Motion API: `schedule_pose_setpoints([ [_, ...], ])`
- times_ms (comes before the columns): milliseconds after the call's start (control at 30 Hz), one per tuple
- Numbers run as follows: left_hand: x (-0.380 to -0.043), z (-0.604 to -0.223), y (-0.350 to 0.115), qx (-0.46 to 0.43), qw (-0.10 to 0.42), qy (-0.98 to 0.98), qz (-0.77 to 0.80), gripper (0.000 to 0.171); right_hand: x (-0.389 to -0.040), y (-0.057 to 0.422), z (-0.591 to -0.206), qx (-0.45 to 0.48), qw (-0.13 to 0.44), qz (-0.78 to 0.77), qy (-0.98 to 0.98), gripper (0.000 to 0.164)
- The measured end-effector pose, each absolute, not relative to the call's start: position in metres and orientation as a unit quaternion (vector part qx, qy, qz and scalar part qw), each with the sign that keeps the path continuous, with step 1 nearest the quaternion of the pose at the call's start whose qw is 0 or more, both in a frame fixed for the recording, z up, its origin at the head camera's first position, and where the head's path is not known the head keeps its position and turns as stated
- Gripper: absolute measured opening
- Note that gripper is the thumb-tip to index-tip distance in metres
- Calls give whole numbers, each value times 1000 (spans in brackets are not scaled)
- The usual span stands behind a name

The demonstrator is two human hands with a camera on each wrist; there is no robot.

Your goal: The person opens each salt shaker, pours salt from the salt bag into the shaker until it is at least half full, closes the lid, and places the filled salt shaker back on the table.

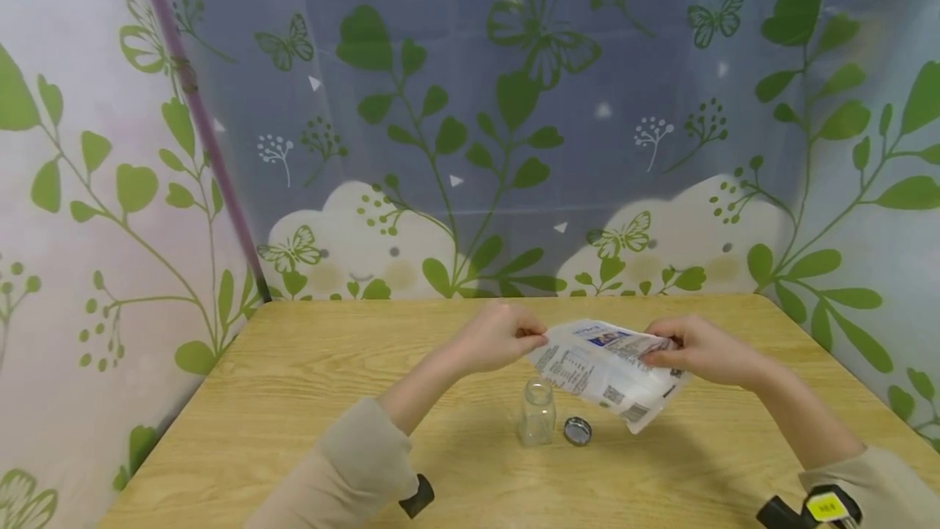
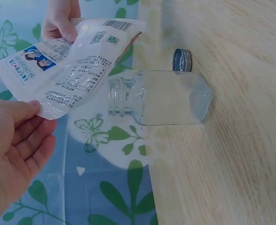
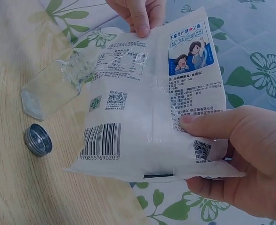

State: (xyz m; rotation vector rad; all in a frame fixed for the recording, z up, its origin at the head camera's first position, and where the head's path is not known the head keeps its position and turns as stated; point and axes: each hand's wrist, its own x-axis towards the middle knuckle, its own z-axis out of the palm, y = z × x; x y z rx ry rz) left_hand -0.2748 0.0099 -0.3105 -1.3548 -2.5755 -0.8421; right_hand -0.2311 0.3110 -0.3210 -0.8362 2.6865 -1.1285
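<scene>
A white printed salt bag (image 1: 609, 366) is held tilted above the table between both hands. My left hand (image 1: 499, 339) pinches one corner of it between thumb and fingers. Toward the opposite end, my right hand (image 1: 701, 349) grips the bag, its thumb (image 3: 208, 124) across the printed face and the fingers behind. Below the bag's left part an uncapped clear glass jar (image 1: 538, 415) stands upright, its threaded mouth (image 2: 120, 97) facing up. Beside the jar lies a silver metal lid (image 1: 578, 431), hollow side up.
The wooden table (image 1: 330, 398) extends around the jar and lid. Behind it hangs a blue curtain (image 1: 455, 104) printed with leaves and butterflies, and similar sheets close off the left and right. A dark pole (image 1: 213, 137) runs down the left corner.
</scene>
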Motion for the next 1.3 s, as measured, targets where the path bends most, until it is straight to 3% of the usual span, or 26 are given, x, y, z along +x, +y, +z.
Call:
schedule_pose_setpoints([
  [1300, -271, -323, -3, -460, 57, -835, -296, 10, -232, 297, -295, -314, 21, -292, 903, 6],
])
